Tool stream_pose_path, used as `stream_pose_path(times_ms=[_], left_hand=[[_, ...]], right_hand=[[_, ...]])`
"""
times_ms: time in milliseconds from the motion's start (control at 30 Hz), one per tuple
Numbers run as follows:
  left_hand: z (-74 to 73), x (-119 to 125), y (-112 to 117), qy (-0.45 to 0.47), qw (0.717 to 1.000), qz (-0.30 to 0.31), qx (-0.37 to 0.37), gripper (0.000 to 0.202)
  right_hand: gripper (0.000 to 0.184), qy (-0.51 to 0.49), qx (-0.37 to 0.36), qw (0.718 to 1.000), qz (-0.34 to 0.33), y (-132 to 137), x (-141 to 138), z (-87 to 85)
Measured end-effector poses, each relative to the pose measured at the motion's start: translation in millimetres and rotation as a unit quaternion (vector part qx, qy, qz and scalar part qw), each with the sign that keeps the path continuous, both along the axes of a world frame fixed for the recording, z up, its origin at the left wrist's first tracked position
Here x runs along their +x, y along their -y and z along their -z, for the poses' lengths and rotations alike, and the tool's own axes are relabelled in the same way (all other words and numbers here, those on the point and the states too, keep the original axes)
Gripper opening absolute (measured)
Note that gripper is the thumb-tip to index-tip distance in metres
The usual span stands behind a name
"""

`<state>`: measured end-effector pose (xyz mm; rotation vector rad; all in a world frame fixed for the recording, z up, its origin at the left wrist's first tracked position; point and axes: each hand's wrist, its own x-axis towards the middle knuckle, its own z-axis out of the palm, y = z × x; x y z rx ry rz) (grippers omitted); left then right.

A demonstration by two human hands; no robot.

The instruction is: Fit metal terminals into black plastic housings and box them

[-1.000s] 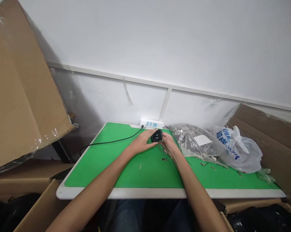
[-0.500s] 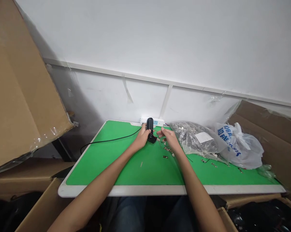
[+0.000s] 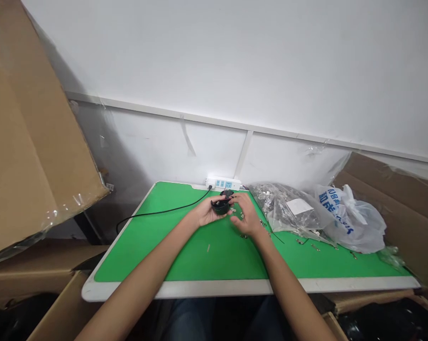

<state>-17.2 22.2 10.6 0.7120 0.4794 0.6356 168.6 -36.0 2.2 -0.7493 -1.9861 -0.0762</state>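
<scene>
A black, hollow plastic housing (image 3: pixel 220 207) lies in my left hand (image 3: pixel 206 213), its open side facing up. The fingers of that hand are closed around its left side and underneath. Dark and reddish parts, too small to make out, show at the housing's far end. My right hand (image 3: pixel 247 215) reaches in from the right, its fingertips against the housing's upper right edge and its thumb held apart below. Small metal contact pieces (image 3: pixel 243 236) lie on the green table mat (image 3: pixel 146 255) beside and partly behind the right hand.
A white power strip (image 3: pixel 223 183) with a plugged-in black cable (image 3: pixel 160 211) sits at the back edge. To the right rest a clear bag of metal parts (image 3: pixel 283 206) and a tied white plastic bag (image 3: pixel 356 220). Cardboard boxes (image 3: pixel 40 132) flank the table.
The black housing has been tipped from upright, so its hollow inside now shows. My right hand has moved from beside the housing to its edge.
</scene>
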Motion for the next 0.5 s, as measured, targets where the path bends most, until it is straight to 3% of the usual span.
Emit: stream_pose_path(times_ms=[200, 333, 500], left_hand=[[0.9, -0.5, 3.1, 0.017, 0.999, 0.025, 0.014, 0.013], [2.3, -0.2, 3.5, 0.019, 0.999, 0.036, 0.018, 0.011], [2.2, -0.4, 3.7, 0.017, 0.999, 0.041, 0.022, 0.012]], right_hand=[[0.031, 0.084, 0.097, 0.991, 0.049, 1.0, -0.9, -1.8], [0.035, 0.108, 0.134, 0.983, 0.066, -0.9, -1.4, 1.5], [0.025, 0.129, 0.155, 0.976, 0.086, -1.6, -2.4, 2.1]])
